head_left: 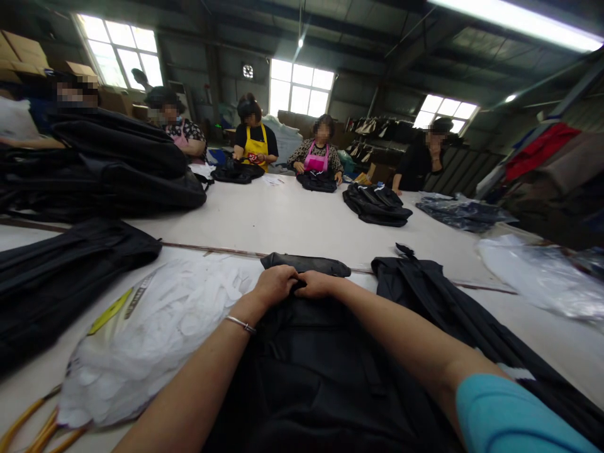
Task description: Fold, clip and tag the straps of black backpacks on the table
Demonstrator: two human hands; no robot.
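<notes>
**Head view: left hand (277, 280) and right hand (316, 284) gripping the black bag (306, 362) at its far end**

And here the black bag is lying right in front of the wearer, its long axis seemingly running straight away from the body, its near end dropping out of the bottom of the view. Both hands are working up at that far end, knuckles close, fingertips turning in towards each other. Neither is being the nearer one: both are touching, the left just left of the bag's midline, the right just right of it. Fingers are curling tight, hardly any opening showing, and each hand is pinching the bag's edge; exactly which fold is staying hidden under the fingers.

So everything is hinging on that edge: the bag's body is stretching back towards the wearer, between the forearms. Just beyond the knuckles a dark flat piece (309, 263) is lying crosswise on the tabletop (264, 217); whether it is joining the bag, I cannot tell. A white plastic sack (165, 333) is sitting to the left.
</notes>
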